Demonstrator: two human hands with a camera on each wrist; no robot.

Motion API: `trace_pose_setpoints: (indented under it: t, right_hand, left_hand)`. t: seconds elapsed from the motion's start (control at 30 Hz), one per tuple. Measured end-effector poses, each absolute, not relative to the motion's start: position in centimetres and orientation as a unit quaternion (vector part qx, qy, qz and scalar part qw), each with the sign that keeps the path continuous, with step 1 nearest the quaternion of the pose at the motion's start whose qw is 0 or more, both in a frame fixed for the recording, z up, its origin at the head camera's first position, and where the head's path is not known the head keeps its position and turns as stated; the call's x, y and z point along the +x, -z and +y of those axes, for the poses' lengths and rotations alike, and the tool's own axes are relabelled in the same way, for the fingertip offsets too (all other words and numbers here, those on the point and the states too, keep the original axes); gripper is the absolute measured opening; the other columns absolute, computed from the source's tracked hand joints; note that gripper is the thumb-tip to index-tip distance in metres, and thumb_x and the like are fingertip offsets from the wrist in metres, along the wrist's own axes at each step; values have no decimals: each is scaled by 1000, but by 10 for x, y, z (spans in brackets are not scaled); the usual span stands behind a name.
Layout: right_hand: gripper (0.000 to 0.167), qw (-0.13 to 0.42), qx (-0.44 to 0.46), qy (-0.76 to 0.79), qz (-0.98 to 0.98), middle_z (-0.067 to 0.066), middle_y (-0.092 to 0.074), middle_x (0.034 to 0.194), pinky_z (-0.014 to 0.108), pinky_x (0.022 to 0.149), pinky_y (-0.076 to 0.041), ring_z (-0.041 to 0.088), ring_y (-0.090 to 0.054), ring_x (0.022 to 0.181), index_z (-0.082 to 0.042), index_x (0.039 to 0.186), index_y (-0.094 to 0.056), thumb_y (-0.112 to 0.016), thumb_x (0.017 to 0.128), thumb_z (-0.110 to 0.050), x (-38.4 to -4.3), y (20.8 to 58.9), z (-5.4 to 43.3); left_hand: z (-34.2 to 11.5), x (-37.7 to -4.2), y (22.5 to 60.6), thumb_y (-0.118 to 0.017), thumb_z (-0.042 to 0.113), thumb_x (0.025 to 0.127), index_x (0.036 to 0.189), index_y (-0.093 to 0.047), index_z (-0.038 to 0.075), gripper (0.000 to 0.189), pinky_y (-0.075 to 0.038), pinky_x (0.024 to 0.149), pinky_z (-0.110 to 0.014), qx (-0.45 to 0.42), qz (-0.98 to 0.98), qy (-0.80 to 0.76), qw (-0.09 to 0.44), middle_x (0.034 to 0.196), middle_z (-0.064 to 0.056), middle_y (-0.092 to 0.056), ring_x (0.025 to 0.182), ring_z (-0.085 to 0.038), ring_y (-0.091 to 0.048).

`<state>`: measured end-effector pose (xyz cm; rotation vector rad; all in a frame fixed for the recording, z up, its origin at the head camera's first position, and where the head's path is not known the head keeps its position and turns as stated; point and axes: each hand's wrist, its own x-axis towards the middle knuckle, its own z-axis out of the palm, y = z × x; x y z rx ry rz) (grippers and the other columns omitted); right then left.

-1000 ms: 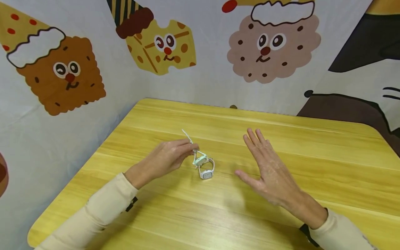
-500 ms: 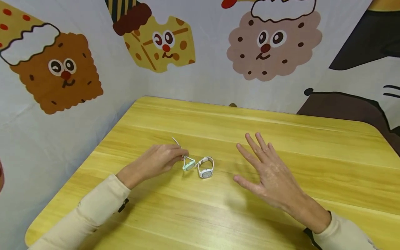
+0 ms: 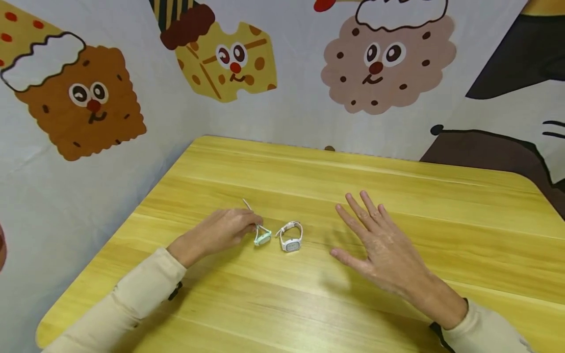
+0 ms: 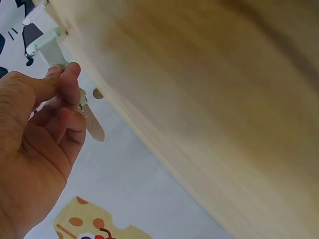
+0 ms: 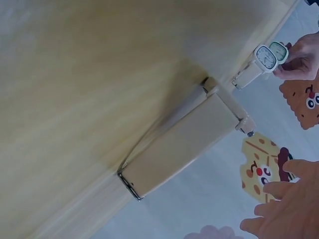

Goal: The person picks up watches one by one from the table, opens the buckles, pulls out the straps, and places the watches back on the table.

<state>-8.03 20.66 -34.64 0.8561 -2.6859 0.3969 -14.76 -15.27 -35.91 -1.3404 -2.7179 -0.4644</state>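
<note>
Holds the left arm (image 3: 128, 294) angled in from eight o'clock, pinching between thumb (image 4: 42, 87) and forefinger (image 4: 70, 87) of the left hand (image 3: 222, 228), with the other fingers (image 4: 74, 119) curled. Holds the right arm (image 3: 478, 323) slanted from four o'clock, with the spread fingers (image 3: 352, 220) of the right hand (image 3: 380, 247) toward eleven.

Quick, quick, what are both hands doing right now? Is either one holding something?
Left hand: closed, pinching the mint-green watch.
Right hand: open, fingers spread, holding nothing.
</note>
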Motion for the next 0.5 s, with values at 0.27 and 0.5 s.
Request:
trace_pose_setpoints:
  t: [0.27, 0.5]
  right_hand:
    - [81, 133, 295, -134, -937, 8, -16, 168, 54, 121, -9, 30, -4, 154, -12, 160, -32, -58, 98, -58, -80, 349, 206]
    - [80, 136, 297, -134, -936, 8, -19, 167, 55, 120, -12, 31, -6, 153, -11, 159, -36, -59, 98, -57, -81, 348, 207]
  left_hand:
    - [-156, -148, 364, -71, -2, 93, 114, -73, 2, 21, -59, 76, -31, -429, -889, 157, 23, 105, -5, -74, 93, -18, -71]
    - [-158, -150, 367, -71, -1, 94, 119, -71, 5, 26, -59, 77, -34, -423, -892, 159, 12, 107, -5, -73, 96, -19, -70]
